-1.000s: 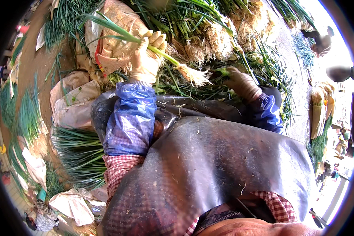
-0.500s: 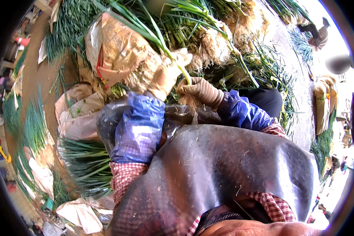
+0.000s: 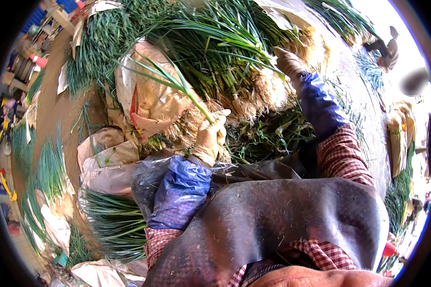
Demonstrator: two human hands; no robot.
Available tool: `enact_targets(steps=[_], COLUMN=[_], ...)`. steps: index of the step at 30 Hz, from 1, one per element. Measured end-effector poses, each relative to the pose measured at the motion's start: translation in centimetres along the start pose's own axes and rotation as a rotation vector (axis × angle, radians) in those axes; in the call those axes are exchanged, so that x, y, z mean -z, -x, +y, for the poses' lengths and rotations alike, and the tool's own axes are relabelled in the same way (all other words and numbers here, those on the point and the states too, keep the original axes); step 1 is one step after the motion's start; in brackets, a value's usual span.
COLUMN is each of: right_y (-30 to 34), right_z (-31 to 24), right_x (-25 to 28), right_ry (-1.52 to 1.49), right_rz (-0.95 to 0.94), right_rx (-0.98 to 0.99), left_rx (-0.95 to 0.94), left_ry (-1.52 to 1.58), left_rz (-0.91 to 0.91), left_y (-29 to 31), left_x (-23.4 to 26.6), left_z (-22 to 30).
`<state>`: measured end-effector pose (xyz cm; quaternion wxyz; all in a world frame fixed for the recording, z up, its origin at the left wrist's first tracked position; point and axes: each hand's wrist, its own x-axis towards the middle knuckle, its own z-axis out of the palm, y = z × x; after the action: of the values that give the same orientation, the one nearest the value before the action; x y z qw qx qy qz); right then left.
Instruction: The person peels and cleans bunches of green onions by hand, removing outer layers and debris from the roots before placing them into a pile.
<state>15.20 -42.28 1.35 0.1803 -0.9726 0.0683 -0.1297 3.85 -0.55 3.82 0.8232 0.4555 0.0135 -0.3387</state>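
green onion (image 3: pixel 192 99) aslant, leaves (image 3: pixel 172 83) up-left, roots (image 3: pixel 226 155) down-right, left grip (image 3: pixel 209 140) round its stalk (image 3: pixel 202 109), right grip (image 3: pixel 290 62) unclear

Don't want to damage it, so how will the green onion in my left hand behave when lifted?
The green onion likely feels light, being one slim stalk in your left hand. Its leaves will probably flop, since they're thin and fan apart; the paler stem seems stiffer, standing straight.

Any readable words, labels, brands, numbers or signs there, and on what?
No text can be read.
Left hand and held green onion: no label visible.
Beige sack, dark apron: no legible lettering.
Background clutter at the left rim: too small and blurred to tell.
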Motion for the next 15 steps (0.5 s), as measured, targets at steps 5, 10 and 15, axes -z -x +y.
enact_targets(steps=[5, 10, 15], right_y=[-2.9, -3.9, -2.4], right_z=[3.3, -3.1, -4.2], right_x=[-2.7, -2.6, 2.1], right_ry=[0.214, 0.462, -0.479], right_rz=[-0.329, -0.309, -0.456], right_rx=[-0.348, -0.105, -0.133], left_rx=[0.032, 0.049, 0.035], left_ry=[0.071, 0.077, 0.044], left_rz=[0.081, 0.137, 0.175], left_y=[-0.7, -0.6, -0.7], left_x=[0.0, 1.5, 0.5], left_z=[-0.1, -0.1, 0.2])
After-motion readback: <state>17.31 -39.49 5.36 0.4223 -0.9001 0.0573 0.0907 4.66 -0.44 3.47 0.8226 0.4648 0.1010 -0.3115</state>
